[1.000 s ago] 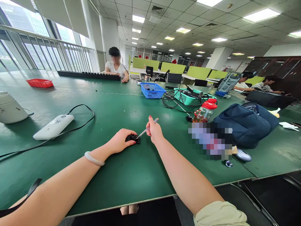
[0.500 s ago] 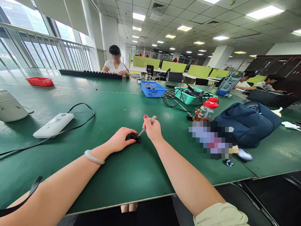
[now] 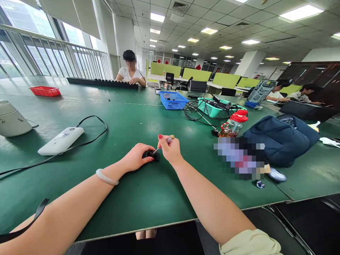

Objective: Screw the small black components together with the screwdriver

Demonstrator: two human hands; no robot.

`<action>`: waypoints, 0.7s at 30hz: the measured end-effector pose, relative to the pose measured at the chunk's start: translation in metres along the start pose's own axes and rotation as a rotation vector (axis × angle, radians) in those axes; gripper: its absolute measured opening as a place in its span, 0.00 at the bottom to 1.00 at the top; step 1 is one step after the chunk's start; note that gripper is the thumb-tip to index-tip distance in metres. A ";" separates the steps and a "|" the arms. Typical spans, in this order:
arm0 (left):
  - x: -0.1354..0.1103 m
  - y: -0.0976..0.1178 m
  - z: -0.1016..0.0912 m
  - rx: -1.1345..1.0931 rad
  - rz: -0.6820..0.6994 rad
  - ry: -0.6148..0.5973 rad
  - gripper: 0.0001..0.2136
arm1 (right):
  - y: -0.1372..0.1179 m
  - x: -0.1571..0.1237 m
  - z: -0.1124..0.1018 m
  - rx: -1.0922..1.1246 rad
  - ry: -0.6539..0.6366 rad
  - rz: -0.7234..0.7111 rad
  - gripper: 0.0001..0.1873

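On the green table (image 3: 148, 198), a small black part (image 3: 153, 156) lies under the fingers of my left hand (image 3: 137, 157). Thumb and fingers press on its near and far sides; its exact kind is too small to make out. My right hand (image 3: 170, 148) pinches a screwdriver (image 3: 170, 138) with a light handle and a thin metal shaft. The shaft slants down to the left, and its tip meets the top of the black part. The fingers partly hide that contact.
Left of my hands lie a white power bank (image 3: 62, 141) with a black strap and a pale jug (image 3: 12, 120). Beyond are red (image 3: 45, 91) and blue (image 3: 174, 102) baskets. A jar (image 3: 233, 124) and dark bag (image 3: 278, 140) stand right. A person (image 3: 130, 72) sits opposite.
My right hand has shifted slightly left and down, and the screwdriver leans over more, its tip further left on the black part. My left hand keeps its place.
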State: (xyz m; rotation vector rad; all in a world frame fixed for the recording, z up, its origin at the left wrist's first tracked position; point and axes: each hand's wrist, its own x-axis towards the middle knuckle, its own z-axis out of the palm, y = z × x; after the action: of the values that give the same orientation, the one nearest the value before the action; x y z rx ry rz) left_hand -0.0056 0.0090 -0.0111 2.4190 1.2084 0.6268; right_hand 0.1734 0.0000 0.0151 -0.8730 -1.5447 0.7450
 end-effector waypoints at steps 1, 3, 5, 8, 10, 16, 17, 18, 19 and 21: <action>0.000 0.000 0.000 -0.001 0.000 0.001 0.18 | -0.002 0.000 0.000 -0.013 -0.004 0.001 0.37; 0.000 0.000 0.000 -0.004 0.000 0.002 0.17 | -0.004 -0.001 0.000 -0.043 -0.015 0.001 0.37; 0.000 -0.001 0.001 -0.009 -0.004 0.004 0.17 | -0.005 -0.002 0.001 -0.071 -0.027 -0.006 0.38; 0.000 -0.002 0.002 -0.013 -0.012 0.005 0.17 | -0.004 -0.004 0.001 -0.098 -0.035 -0.017 0.38; 0.001 -0.001 0.002 -0.010 -0.014 0.001 0.17 | -0.003 -0.004 0.001 -0.092 -0.031 -0.025 0.38; 0.000 0.002 -0.001 -0.001 -0.017 0.000 0.17 | 0.003 -0.002 0.000 -0.035 -0.043 -0.064 0.35; 0.000 0.002 -0.001 -0.002 -0.020 -0.003 0.17 | 0.004 -0.002 0.000 -0.038 -0.055 -0.069 0.35; 0.000 0.001 -0.001 -0.003 -0.021 -0.007 0.17 | 0.004 -0.003 0.000 -0.047 -0.067 -0.077 0.34; 0.001 0.000 0.000 -0.004 -0.019 -0.011 0.18 | 0.004 -0.003 0.001 -0.062 -0.078 -0.088 0.34; 0.001 -0.003 0.002 -0.001 -0.011 -0.007 0.17 | 0.001 -0.004 0.002 -0.126 -0.107 -0.121 0.34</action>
State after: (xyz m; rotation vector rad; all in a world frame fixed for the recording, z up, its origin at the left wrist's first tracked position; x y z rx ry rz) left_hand -0.0056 0.0112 -0.0139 2.4099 1.2177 0.6153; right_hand 0.1721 -0.0032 0.0118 -0.8350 -1.7388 0.6203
